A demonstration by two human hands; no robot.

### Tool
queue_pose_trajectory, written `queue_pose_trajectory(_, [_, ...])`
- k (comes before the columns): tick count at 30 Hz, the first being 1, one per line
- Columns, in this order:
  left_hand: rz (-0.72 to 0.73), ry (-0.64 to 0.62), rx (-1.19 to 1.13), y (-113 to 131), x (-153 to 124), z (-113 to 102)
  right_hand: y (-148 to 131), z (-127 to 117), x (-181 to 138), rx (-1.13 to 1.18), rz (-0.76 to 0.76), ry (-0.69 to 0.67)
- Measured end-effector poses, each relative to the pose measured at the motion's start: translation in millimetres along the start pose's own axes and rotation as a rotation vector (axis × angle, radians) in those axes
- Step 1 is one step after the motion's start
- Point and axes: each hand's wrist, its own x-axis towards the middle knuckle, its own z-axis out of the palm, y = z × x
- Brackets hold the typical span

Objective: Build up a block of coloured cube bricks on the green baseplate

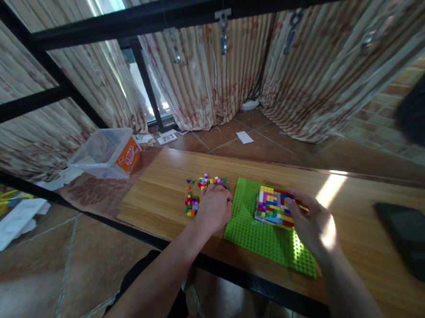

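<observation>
A green studded baseplate (240,223) lies on the wooden table. On it sits a low rectangular block of multicoloured toy bricks (270,205), built in several layers. My right hand (314,223) is closed around the block's right end, thumb near its top and fingers along the far side, partly covering it. Left of the baseplate, loose small toy bricks (191,203) are spread in a pile. Over this pile my left hand (215,204) reaches down with curled fingers pressed together. Whatever its fingertips hold is hidden behind the hand.
A dark phone-like device (409,238) lies at the table's right. Beyond the left end of the wooden tabletop (149,188) stands a clear plastic bin (105,152) with an orange label. Curtains (210,82) and a black metal frame (134,22) rise behind.
</observation>
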Motion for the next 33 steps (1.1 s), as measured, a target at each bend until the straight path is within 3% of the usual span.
queue_pose_trajectory(13, [0.011, 0.043, -0.043, 1, 1, 1, -5, 0, -1, -0.102, -0.020, -0.007])
queue_pose_trajectory(18, [0.186, 0.148, -0.276, 5, 0, -4, -6, 2, -1, -0.056, -0.022, -0.018])
queue_pose_trajectory(23, [0.402, 0.195, -0.411, 26, -10, -6, -8, 3, -2, -0.104, -0.045, -0.010])
queue_pose_trajectory(33, [0.410, 0.207, -0.340, 48, -13, 17, -9, 3, -3, -0.154, -0.121, -0.011])
